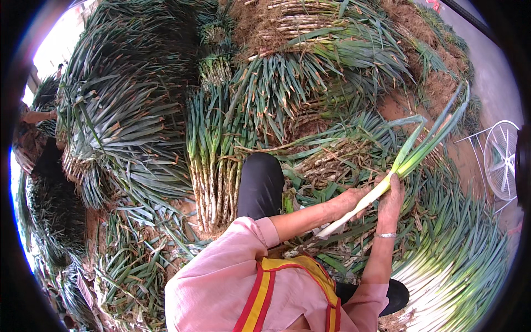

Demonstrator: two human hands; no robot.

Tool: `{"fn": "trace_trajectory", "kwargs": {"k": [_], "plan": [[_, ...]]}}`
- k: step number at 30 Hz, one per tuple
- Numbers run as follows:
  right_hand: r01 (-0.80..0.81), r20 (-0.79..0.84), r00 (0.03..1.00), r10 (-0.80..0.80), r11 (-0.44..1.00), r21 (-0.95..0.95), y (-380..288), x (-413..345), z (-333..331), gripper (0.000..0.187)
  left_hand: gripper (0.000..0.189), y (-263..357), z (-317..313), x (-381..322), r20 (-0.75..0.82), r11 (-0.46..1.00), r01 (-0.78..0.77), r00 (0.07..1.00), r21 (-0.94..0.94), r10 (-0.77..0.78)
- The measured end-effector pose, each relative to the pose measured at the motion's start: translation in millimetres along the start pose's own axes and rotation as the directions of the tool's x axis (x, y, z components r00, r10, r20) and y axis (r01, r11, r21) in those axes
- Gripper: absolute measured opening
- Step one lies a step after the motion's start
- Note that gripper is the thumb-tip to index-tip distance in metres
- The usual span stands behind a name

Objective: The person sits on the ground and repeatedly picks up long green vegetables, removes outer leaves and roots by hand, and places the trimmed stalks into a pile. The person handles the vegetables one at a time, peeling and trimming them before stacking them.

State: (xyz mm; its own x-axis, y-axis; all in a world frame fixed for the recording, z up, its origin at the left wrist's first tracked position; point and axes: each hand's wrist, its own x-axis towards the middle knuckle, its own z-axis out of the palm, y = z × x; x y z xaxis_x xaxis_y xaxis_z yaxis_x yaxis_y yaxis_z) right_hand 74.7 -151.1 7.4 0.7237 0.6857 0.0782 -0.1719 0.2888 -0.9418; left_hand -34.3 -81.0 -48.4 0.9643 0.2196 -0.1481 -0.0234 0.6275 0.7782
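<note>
A green onion [373, 195] with a clean white stalk lies slantwise across both my hands, its leaves pointing to the upper right and its root end low near my apron. My right hand [390, 199] grips it where the white turns to green. Lower on the stalk, my left hand [352, 201] is closed around it, the fingers partly hidden by the stalk. Beneath my forearms are loose leaves and trimmings [332, 249]. A pile of clean, white-stalked onions [439, 282] lies to the right, beside my knee.
An upright bundle of soil-marked onions [213, 186] stands left of my knee. Tall stacks [124, 103] rise at the left, and more bundles with brown roots [298, 29] lie ahead. A white fan [502, 159] stands at right. Another person's arm [39, 116] shows at far left.
</note>
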Motion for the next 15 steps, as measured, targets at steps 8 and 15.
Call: {"fn": "trace_trajectory", "kwargs": {"k": [8,15], "plan": [[-0.014,-0.042,0.999,0.018,0.995,0.097,-3.0,0.1,1.0,0.036,0.043,4.7,-10.8,-11.1,0.098,0.987,0.039,0.995,-0.157,-0.024],[-0.016,0.189,0.981,-0.033,0.968,0.252,3.9,-1.9,-8.1,0.034,0.034,-13.6,-12.5,-28.9,0.040,0.963,0.156,0.988,-0.218,-0.151]]}}
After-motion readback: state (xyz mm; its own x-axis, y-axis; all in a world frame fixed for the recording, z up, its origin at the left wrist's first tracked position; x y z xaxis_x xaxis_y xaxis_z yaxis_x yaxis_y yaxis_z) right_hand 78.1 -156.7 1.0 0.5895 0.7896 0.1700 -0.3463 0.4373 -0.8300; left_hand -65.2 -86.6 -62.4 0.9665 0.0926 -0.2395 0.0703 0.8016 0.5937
